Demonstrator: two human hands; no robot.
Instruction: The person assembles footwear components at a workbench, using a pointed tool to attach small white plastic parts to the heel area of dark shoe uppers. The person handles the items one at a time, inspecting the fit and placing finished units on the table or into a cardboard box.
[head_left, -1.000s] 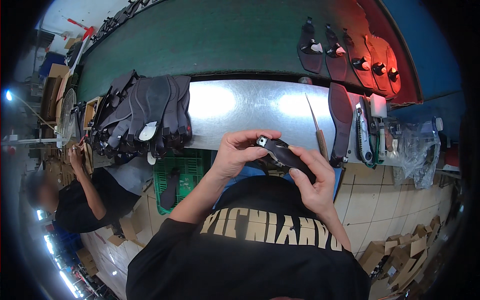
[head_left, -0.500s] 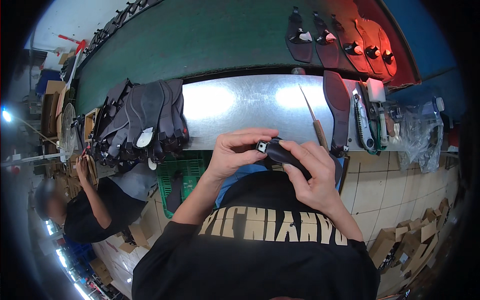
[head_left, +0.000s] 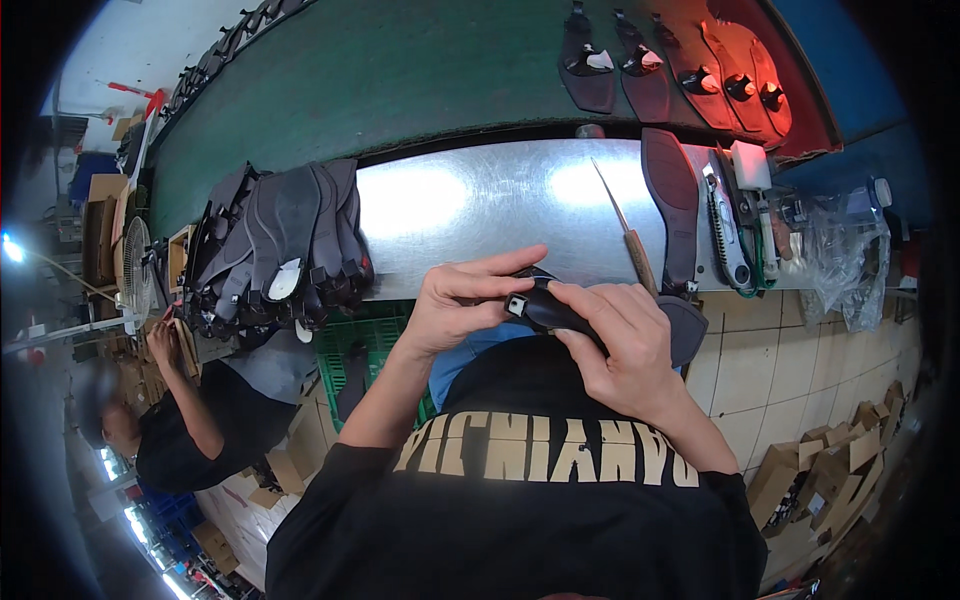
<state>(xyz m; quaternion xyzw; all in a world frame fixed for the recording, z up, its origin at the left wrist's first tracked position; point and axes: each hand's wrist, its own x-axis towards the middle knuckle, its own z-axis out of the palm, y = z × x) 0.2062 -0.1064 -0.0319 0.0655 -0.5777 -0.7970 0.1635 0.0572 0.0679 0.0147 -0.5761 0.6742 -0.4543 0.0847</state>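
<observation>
Both hands hold a dark sandal sole (head_left: 688,335) in front of my chest, near the bench edge. My left hand (head_left: 450,305) grips its narrow end, fingers above and thumb below. A small black piece with a pale square face (head_left: 515,304) shows there, at the left fingertips. My right hand (head_left: 625,345) is closed around the middle of the sole, index finger and thumb pressing on the dark part. The wide end sticks out past my right wrist. My palms hide much of the sole. A wooden-handled awl (head_left: 638,255) lies on the metal bench top just beyond.
Dark sandal soles (head_left: 285,220) are heaped on the metal bench top (head_left: 470,230) at left. Another sole (head_left: 670,200), a utility knife (head_left: 728,230) and plastic bags (head_left: 850,250) lie right. Sandals (head_left: 588,65) rest on the green belt (head_left: 400,70). A co-worker (head_left: 205,420) sits left.
The sole has turned slightly, showing more of its wide end beside my right wrist and less of the pale square face. My left fingers have shifted over its narrow end.
</observation>
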